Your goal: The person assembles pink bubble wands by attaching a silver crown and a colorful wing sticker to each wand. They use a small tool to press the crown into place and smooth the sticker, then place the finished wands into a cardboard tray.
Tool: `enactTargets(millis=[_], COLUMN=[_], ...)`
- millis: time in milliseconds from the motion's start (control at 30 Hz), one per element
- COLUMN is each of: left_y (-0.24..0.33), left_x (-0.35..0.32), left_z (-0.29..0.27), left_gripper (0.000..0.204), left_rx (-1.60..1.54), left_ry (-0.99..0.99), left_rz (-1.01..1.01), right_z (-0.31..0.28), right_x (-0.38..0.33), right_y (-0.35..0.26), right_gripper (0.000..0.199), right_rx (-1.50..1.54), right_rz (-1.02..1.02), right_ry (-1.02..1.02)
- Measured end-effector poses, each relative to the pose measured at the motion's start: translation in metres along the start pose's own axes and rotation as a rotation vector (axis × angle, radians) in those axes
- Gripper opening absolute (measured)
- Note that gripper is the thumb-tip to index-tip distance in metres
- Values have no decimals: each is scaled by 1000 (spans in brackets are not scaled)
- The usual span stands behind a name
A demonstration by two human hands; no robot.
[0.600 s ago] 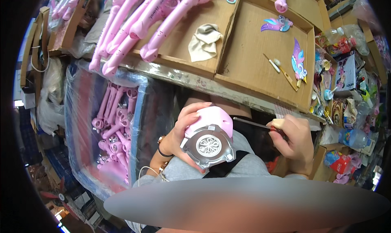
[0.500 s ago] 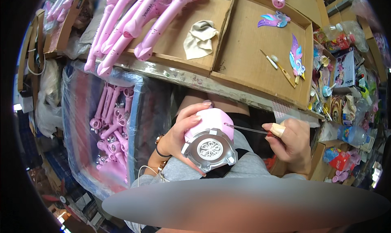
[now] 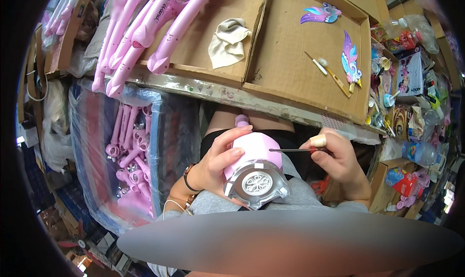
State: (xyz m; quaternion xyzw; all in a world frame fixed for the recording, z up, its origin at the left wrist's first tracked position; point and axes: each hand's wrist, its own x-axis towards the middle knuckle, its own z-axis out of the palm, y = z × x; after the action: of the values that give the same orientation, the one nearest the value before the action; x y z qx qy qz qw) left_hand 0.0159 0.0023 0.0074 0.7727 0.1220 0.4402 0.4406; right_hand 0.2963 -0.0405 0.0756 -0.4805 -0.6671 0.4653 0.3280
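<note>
Holding one pink toy over the lap, the left hand wraps its fingers around the pink shell; the toy's clear round face with a white ornament points up toward the camera. Right hand is closed on one thin screwdriver, shaft level, tip touching the shell's right side. One taped fingertip shows on that hand.

On the bench above: two cardboard trays side by side. Left tray carries at least four long pink handles and one crumpled cloth. Right tray carries two winged stickers and two small tools. Further pink parts, too many and too tangled to count, lie in a plastic-lined bin at the person's left.
</note>
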Motion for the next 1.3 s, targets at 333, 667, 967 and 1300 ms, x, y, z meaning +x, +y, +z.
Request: enactTargets(millis=[333, 667, 967, 1300], left_y=[-1, -4, -50, -74], left_x=[2, 10, 12, 50], left_z=[0, 1, -19, -68], left_gripper=[101, 107, 109, 87], left_rx=[31, -85, -660, -610], left_ry=[-16, -84, 455, 1026], left_rz=[18, -24, -302, -395], right_z=[0, -23, -11, 71], right_x=[1, 5, 24, 80], right_y=[4, -15, -17, 2], right_gripper=[11, 33, 15, 15], right_rx=[-159, 806, -428, -490], right_rz=[-206, 864, 24, -217], right_ry=[22, -277, 420, 486])
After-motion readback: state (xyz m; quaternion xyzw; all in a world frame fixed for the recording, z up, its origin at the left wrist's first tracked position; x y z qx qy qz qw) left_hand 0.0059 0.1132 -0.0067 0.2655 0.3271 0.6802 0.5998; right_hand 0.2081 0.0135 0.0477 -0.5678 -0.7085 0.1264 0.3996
